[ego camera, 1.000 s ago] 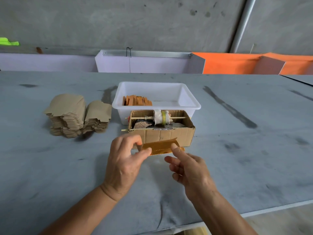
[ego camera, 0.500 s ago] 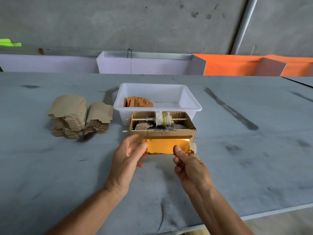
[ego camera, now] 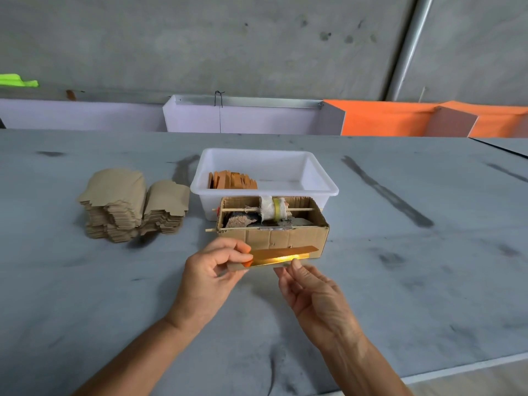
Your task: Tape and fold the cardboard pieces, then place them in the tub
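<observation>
A gold-faced cardboard piece (ego camera: 281, 254) is held just above the table, tilted nearly flat, in front of a brown cardboard box (ego camera: 285, 238). My left hand (ego camera: 211, 277) pinches its left end between thumb and fingers. My right hand (ego camera: 308, 290) holds its near edge at the right with thumb and fingertips. The box carries a tape roll (ego camera: 273, 208) on a wooden stick. Behind it stands a white plastic tub (ego camera: 320, 178) with several folded orange-brown pieces (ego camera: 233, 180) standing in its left part.
Two stacks of flat brown cardboard pieces (ego camera: 131, 204) lie on the grey table to the left of the tub. Lilac and orange panels line the table's far edge. The near table edge runs at bottom right.
The gold piece was upright facing me half a second ago; now it is tipped down nearly flat and lower. Both hands have shifted slightly toward me with it.
</observation>
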### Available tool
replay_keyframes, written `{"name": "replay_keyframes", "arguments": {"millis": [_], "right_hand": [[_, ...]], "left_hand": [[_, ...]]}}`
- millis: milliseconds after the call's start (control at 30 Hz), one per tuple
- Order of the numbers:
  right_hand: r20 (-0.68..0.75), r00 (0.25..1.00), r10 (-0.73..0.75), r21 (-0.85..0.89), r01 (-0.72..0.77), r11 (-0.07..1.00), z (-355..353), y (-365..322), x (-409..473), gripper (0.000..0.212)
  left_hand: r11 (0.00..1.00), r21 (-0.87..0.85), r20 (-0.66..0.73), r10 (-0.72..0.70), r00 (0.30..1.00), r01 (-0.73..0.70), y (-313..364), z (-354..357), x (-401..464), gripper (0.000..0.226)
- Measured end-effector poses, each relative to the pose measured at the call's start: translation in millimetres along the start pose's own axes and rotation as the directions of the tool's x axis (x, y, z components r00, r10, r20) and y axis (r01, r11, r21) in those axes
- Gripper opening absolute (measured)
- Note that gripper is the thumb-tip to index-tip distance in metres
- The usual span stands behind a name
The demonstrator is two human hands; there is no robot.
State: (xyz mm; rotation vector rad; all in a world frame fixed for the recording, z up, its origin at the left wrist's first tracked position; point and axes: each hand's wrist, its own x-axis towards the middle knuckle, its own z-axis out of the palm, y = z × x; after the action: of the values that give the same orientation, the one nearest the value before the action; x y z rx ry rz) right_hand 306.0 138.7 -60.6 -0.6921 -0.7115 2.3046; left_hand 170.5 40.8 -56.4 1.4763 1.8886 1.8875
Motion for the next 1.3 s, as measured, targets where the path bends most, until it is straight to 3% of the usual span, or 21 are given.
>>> {"name": "replay_keyframes", "arguments": {"millis": [67, 167, 233, 367, 500, 667, 933, 1133, 1300], "right_hand": [[-0.033, 0.999, 0.001, -0.006, -0.002, 1.000, -1.5, 0.5, 1.3, 0.005], [-0.063, 0.998, -0.024, -0.041, 0.021, 0.999, -2.5, 0.0, 2.5, 0.008], [-0.074, 0.996, -0.041, -0.082, 0.035, 0.996, -3.2, 1.1, 3.3, 0.009], [-0.068, 0.996, -0.057, -0.178, 0.044, 0.983, -1.7, 4.9, 3.6, 0.007], [-0.062, 0.997, -0.054, -0.204, 0.040, 0.978, 0.5, 6.8, 4.0, 0.013], [-0.033, 0.999, -0.041, -0.187, 0.034, 0.982, 2.1, 5.9, 5.9, 0.010], [0.086, 0.996, -0.021, -0.128, 0.032, 0.991, -1.6, 8.5, 7.2, 0.013], [-0.018, 0.999, -0.040, -0.225, 0.035, 0.974, 0.9, 13.1, 8.5, 0.003], [-0.082, 0.996, -0.043, -0.205, 0.025, 0.978, 2.9, 12.5, 9.6, 0.013]], "left_hand": [[0.999, 0.013, 0.069, -0.052, 0.996, 0.051, -1.6, -1.7, -1.4, 0.028], [0.972, -0.131, 0.170, -0.173, 0.970, 0.196, 1.1, -1.4, -3.1, 0.019], [0.958, -0.150, 0.108, -0.228, 0.968, 0.242, 1.7, 2.3, -0.7, 0.011], [0.962, -0.022, -0.015, -0.274, 0.962, 0.274, -3.4, 7.9, 6.9, 0.019], [0.926, -0.008, 0.032, -0.377, 0.926, 0.377, -7.3, 7.8, 9.6, 0.025], [0.825, -0.137, 0.107, -0.538, 0.836, 0.548, -4.3, 8.0, 14.6, 0.031], [0.787, -0.149, 0.187, -0.572, 0.799, 0.599, 2.4, 3.8, 21.0, 0.032], [0.801, -0.123, 0.196, -0.559, 0.806, 0.586, 5.7, 6.0, 20.8, 0.030], [0.808, -0.134, 0.192, -0.546, 0.815, 0.573, 4.4, 7.9, 19.8, 0.020]]}}
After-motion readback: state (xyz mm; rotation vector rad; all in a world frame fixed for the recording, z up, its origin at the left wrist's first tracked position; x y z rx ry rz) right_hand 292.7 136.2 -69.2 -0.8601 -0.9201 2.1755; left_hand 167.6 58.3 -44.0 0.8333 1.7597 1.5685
